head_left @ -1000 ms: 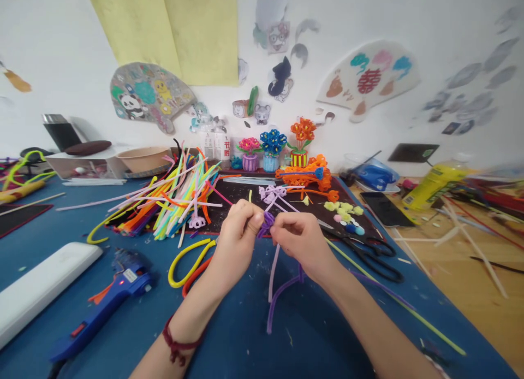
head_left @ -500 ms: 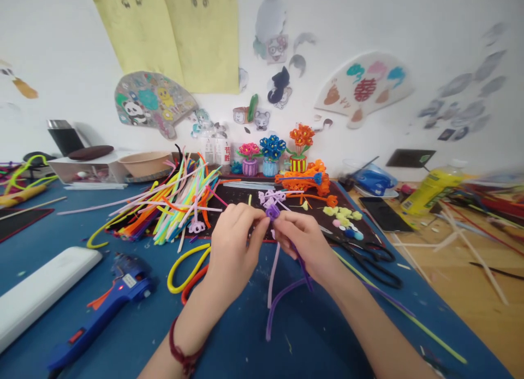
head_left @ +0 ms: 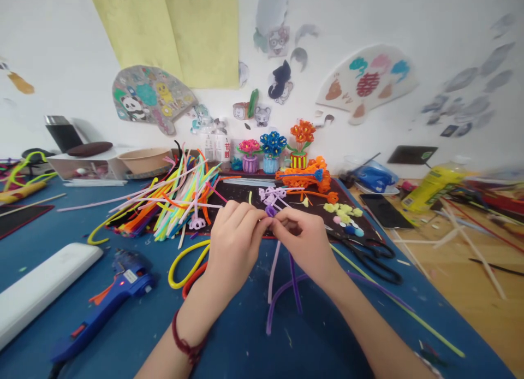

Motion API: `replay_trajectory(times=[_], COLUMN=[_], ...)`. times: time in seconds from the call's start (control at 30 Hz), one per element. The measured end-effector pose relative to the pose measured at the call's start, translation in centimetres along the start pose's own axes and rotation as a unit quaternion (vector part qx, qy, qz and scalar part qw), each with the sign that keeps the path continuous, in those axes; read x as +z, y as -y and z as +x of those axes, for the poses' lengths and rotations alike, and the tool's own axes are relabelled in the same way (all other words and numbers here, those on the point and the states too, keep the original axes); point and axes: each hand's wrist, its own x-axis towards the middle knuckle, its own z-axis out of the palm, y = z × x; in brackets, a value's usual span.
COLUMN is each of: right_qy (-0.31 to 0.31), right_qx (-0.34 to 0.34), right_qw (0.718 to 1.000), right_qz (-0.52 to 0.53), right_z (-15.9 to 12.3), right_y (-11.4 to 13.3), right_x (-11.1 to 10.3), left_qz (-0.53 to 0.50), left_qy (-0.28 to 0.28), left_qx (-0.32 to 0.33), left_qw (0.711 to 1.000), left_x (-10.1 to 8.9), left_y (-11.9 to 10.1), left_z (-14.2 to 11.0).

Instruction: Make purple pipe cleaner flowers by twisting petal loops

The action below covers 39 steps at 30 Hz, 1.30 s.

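Between my two hands, above the middle of the table, is a purple pipe cleaner [head_left: 271, 211] bent into small loops at its top. My left hand [head_left: 236, 242] pinches it from the left with thumb and forefinger. My right hand [head_left: 303, 240] pinches it from the right, the fingertips of both hands nearly meeting. A straight purple tail hangs down below my right hand. Under it on the table lie a curved purple pipe cleaner [head_left: 275, 308] and a pale lilac one [head_left: 273, 278]. Lilac looped flowers [head_left: 272, 194] lie just beyond my fingers.
A heap of coloured pipe cleaners [head_left: 180, 199] lies left of centre. A blue glue gun [head_left: 118, 297] and a white case [head_left: 45, 291] are at left. Black scissors [head_left: 368, 256] lie at right, near a phone [head_left: 387, 211]. Potted pipe-cleaner flowers [head_left: 272, 149] stand along the wall.
My right hand has turned and its fingers have closed in against my left fingertips. The purple tail now hangs more upright and lower. The loops show less between my hands.
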Motion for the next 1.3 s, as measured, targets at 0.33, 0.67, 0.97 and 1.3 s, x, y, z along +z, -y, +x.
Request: replay_trajectory(times=[0.33, 0.67, 0.97, 1.3], right_qy=[0.004, 0.006, -0.013, 0.008], right_qx=[-0.033, -0.089, -0.108, -0.129], right_qw=[0.999, 0.993, 0.991, 0.989], right_qz=[-0.011, -0.072, -0.071, -0.069], right_z=[-0.01, -0.05, 0.05, -0.06], right_y=[0.07, 0.10, 0.09, 0.05], right_x=[-0.13, -0.01, -0.27, 0.01], left_qz=[0.031, -0.017, -0.155, -0.167], left_qy=[-0.037, -0.006, 0.005, 0.015], left_qx=[-0.017, -0.062, -0.196, -0.205], left_qw=[0.999, 0.998, 0.968, 0.964], left_x=[-0.69, -0.65, -0.71, -0.66], left_y=[-0.56, -0.79, -0.07, -0.11], left_z=[0.10, 0.05, 0.28, 0.17])
